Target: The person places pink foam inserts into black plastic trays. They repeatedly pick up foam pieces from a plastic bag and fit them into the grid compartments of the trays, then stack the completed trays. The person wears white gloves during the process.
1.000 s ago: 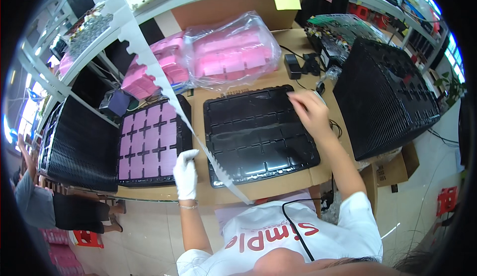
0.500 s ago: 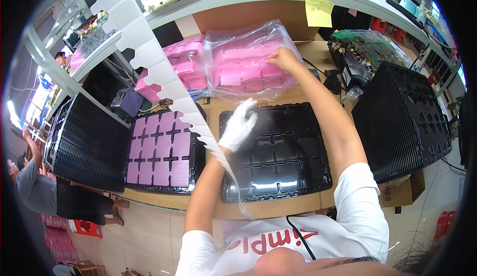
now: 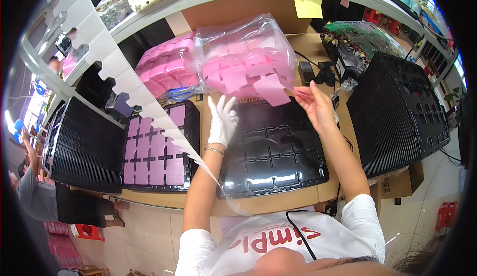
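filled tray (image 3: pixel 155 149) left of empty tray (image 3: pixel 271 149)

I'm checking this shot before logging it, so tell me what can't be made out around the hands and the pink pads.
- Head view: how many pink pads are in the clear bag; the crinkled plastic blurs them.
- Whether the right hand grips one pad or several; edges overlap.
- Whether the gloved left hand touches the bag or hovers.
- Slots of the empty black tray under both forearms.
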`<state>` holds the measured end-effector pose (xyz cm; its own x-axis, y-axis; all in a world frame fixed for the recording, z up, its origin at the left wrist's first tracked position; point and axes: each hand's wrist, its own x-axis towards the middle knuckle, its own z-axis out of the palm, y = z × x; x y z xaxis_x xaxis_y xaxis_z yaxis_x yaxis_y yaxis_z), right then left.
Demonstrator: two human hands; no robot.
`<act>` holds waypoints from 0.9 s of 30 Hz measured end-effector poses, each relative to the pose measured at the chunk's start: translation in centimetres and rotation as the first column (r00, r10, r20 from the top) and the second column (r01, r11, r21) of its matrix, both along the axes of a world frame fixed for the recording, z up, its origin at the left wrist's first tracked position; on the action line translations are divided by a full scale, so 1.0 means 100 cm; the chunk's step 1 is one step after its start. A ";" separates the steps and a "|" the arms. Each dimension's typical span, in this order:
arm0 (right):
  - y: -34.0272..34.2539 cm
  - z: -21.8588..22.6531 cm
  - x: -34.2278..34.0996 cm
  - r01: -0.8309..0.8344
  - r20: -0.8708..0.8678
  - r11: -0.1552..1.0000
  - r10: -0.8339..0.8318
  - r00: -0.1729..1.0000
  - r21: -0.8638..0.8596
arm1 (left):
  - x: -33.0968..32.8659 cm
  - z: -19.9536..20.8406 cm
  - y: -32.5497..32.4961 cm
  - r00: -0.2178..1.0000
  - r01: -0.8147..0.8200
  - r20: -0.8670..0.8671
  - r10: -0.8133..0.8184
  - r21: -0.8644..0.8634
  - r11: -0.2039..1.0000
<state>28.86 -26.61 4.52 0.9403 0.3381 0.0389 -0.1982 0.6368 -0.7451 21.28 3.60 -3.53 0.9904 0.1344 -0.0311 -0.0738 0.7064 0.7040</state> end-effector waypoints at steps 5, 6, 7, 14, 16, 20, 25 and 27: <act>-0.002 -0.057 -0.015 -0.013 -0.309 0.896 0.166 0.936 0.444 | -0.008 0.015 -0.046 1.000 -0.016 -0.005 0.023 0.596 0.803; 0.002 -0.063 -0.016 -0.039 -0.295 0.871 0.207 0.933 0.490 | -0.006 0.026 -0.057 0.997 -0.046 0.079 0.006 0.510 0.859; 0.011 -0.058 -0.022 -0.050 -0.282 0.869 0.213 0.935 0.492 | -0.003 0.032 -0.062 0.987 -0.074 0.161 0.006 0.415 0.907; -0.002 -0.028 -0.043 -0.018 -0.185 0.926 0.094 0.978 0.377 | -0.029 0.120 -0.070 0.936 -0.309 0.341 0.083 0.688 0.656; -0.013 -0.028 -0.060 -0.043 -0.074 0.995 0.050 0.996 0.087 | -0.043 0.130 -0.059 0.936 -0.351 0.317 0.153 0.878 0.326; -0.038 -0.048 -0.086 0.145 0.323 0.871 0.016 0.946 -0.469 | -0.045 0.065 -0.010 0.768 -0.542 0.605 -0.210 0.440 -0.716; -0.071 -0.089 -0.116 0.191 0.309 0.757 0.014 0.951 -0.624 | -0.086 0.039 -0.021 0.947 -0.317 0.219 -0.235 0.748 -0.583; -0.077 -0.093 -0.130 0.197 0.312 0.732 0.023 0.950 -0.653 | -0.103 0.029 -0.023 0.950 -0.301 0.210 -0.232 0.815 -0.494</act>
